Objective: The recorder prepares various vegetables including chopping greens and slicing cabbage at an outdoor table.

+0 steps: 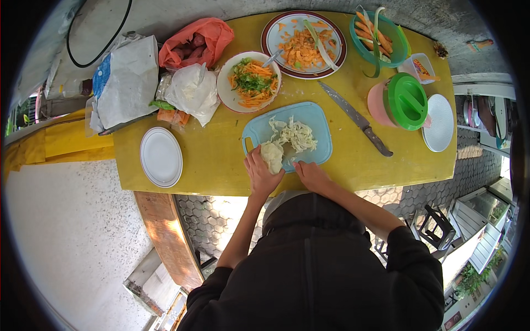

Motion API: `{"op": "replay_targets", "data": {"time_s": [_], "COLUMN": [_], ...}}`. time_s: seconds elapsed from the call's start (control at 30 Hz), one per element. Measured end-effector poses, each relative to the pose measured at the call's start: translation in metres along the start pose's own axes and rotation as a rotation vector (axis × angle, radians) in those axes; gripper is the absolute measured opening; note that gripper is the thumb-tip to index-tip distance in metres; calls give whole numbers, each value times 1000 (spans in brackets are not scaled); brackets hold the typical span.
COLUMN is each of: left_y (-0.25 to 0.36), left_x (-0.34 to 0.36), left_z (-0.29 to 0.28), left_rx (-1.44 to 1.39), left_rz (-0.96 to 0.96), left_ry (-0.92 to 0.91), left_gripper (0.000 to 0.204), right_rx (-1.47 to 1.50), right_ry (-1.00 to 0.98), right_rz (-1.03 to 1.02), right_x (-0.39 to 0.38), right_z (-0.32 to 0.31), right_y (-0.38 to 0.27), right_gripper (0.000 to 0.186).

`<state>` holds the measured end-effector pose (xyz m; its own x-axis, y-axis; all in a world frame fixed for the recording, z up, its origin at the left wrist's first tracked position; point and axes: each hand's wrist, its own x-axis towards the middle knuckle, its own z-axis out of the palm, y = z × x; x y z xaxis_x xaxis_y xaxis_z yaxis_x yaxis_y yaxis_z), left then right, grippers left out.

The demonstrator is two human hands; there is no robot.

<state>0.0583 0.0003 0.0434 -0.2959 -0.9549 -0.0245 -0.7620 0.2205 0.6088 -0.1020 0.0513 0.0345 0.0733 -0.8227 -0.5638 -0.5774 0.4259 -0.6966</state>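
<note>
- left hand (261,172) clamped on cabbage chunk (271,155), near edge of blue cutting board (317,118)
- right hand (310,174) at board's edge, grip unclear
- shredded cabbage (295,134) mid-board
- knife (355,118) lying apart on yellow table (221,154)

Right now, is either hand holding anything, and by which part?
The left hand grips the cabbage chunk from its near side on the blue cutting board. The right hand rests at the board's edge; whether it holds anything cannot be told.

Left hand (261,172) curled, fingers bent, right hand (310,174) seemingly closed, forearms converging
</note>
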Motion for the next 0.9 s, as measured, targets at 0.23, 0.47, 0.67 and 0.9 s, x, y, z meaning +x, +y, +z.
{"op": "replay_targets", "data": {"time_s": [0.23,0.47,0.67,0.9], "left_y": [0,-5,-18,-11], "left_x": [2,-7,-13,-4], "left_z": [-3,-5,-19,-21], "left_rx": [-2,42,-47,-50], "left_rz": [-44,-97,-16,110], "left_ry": [-56,-31,-1,-34], "left_gripper": [79,80,78,81], "right_rx": [-240,-334,67,278], "right_ry": [107,111,139,196], "right_rz": [-5,-53,-88,-159], "right_x": [1,2,2,-12], "right_z": [-4,-2,-3,-16], "right_y": [6,1,28,4], "right_gripper": [43,43,47,45]}}
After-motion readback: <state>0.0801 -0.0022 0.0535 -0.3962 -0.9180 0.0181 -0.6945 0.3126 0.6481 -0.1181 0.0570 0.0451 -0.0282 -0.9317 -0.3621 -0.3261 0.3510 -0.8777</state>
